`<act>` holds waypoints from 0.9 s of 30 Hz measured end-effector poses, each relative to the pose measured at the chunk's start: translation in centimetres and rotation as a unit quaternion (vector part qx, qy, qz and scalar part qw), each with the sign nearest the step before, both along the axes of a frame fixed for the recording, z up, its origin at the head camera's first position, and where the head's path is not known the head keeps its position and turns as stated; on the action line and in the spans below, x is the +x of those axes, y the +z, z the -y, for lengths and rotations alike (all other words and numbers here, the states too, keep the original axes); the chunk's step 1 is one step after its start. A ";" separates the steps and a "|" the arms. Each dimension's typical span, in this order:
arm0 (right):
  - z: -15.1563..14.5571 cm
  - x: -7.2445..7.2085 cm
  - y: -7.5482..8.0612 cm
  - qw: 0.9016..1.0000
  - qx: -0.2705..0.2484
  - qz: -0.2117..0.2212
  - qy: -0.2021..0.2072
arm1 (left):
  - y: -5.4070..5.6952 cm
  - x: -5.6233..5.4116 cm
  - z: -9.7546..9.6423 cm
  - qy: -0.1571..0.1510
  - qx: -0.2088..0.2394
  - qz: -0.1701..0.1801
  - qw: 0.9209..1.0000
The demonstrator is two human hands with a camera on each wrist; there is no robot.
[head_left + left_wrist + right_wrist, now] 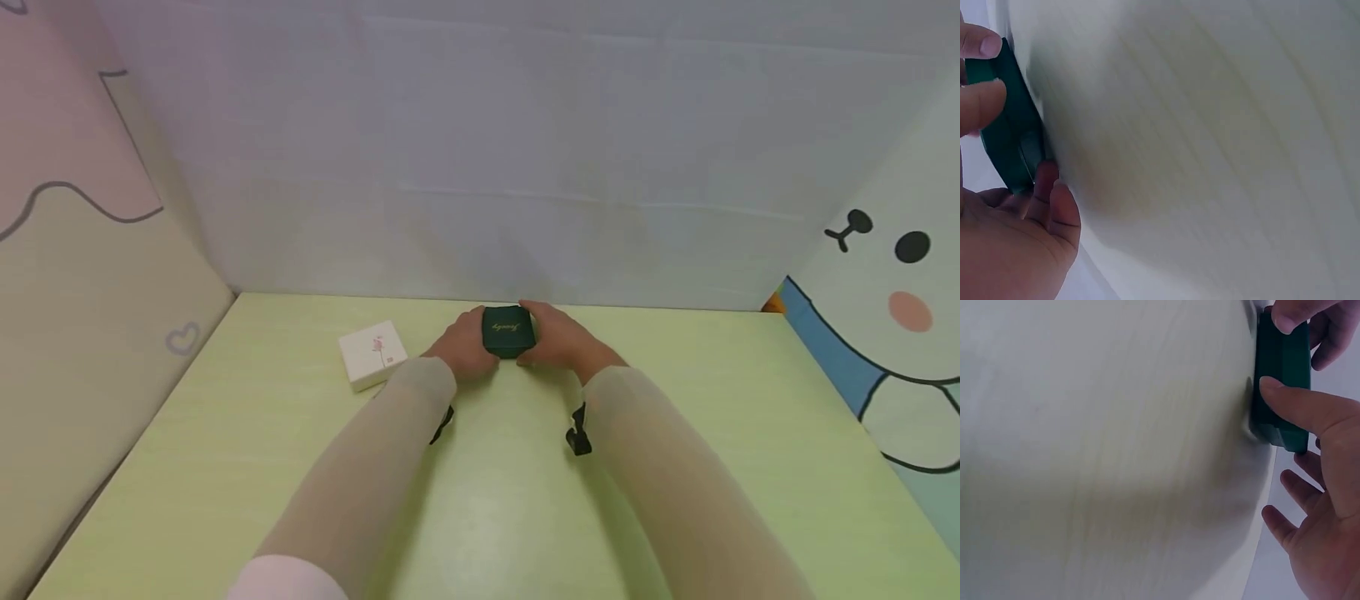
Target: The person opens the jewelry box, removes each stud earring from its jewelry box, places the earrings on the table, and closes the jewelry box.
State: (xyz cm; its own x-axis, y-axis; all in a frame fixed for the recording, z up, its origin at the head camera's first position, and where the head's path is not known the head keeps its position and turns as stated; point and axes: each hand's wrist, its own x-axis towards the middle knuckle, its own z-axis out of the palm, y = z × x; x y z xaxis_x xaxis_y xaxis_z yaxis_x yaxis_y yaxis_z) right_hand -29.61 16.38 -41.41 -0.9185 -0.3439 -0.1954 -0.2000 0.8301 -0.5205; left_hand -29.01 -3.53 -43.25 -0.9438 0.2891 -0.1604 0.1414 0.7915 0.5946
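Fingers partly hide the green box's sides.

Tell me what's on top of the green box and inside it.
Gold lettering shows on top of the green box. The box is closed, so any contents are covered and cannot be seen.

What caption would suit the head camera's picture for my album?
Left grip and right grip hold a dark green box while a white box lies nearby on the table.
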 end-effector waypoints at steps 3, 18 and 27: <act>0.0 0.0 -0.2 1.000 -0.008 -0.007 -0.004 | -0.2 0.0 -0.1 0.001 0.007 -0.004 1.000; -0.2 2.8 0.7 0.994 -0.107 -0.009 -0.027 | 0.9 2.1 1.7 -0.019 0.101 0.001 0.995; -0.1 5.9 1.1 0.988 -0.149 -0.039 0.002 | 1.9 6.6 2.8 0.021 0.181 0.007 0.983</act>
State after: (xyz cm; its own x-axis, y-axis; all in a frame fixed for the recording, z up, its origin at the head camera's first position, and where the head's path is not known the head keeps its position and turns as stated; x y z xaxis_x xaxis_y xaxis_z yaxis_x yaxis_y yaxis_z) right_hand -23.67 16.47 -40.29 -0.9251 -0.3794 -0.0142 -0.2519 0.6413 -0.7247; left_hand -22.40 -6.33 -41.36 -0.9545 0.2905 -0.0668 0.1036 0.5335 0.8394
